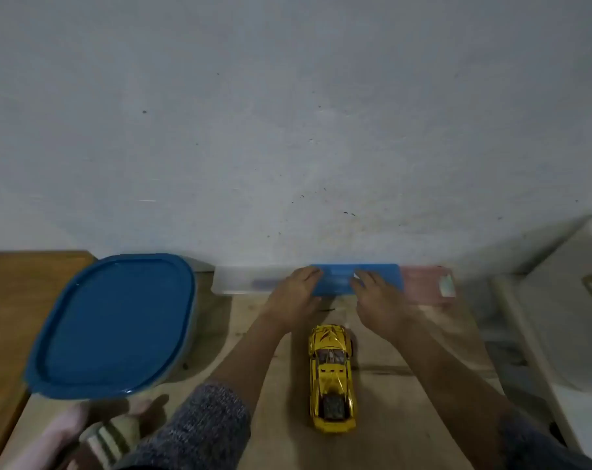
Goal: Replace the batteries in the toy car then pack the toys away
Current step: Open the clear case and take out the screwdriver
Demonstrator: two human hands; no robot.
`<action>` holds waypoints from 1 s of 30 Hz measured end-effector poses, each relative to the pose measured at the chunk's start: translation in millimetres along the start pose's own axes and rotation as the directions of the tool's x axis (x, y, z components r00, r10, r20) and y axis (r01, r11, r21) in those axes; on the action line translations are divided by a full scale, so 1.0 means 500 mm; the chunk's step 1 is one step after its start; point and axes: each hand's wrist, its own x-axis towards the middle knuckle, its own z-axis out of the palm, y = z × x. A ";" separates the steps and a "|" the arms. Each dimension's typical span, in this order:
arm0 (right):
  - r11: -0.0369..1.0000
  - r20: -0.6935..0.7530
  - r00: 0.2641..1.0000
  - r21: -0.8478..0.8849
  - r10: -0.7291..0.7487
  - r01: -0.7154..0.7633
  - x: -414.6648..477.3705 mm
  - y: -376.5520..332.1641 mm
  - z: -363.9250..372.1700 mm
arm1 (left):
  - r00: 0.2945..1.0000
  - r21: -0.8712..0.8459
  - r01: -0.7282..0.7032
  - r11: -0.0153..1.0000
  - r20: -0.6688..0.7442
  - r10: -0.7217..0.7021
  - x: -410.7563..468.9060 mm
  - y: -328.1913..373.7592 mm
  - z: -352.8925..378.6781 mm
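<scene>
I see both hands at the far edge of the worktop (406, 385), where it meets the wall (288, 130). The left hand (296, 295) and right hand (379, 298) touch a blue case (338, 281). Their fingers (308, 273) lie on it, but blur means I cannot tell if they clasp it. A clear box (240, 281) and a pink box (423, 284) flank the case. The pink box's pale label (446, 285) is too blurred to read. The toy car (332, 374) sits lower centre between my forearms, with bare wood on either side. A blue-lidded tub (118, 323) fills the left.
</scene>
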 end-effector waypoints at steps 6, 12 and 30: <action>0.960 0.092 0.996 -0.280 -0.004 0.030 0.048 -0.027 -0.020 | 0.993 0.106 -0.085 0.991 0.090 0.075 0.052 -0.026 0.020; 0.914 0.156 0.979 -0.362 -0.134 0.183 0.074 -0.028 -0.020 | 0.996 0.132 -0.075 0.988 0.049 0.069 0.054 -0.028 0.035; 0.870 0.319 0.930 -0.388 -0.182 0.304 0.062 -0.054 -0.084 | 0.999 0.137 -0.041 0.990 0.034 0.037 0.048 -0.016 0.034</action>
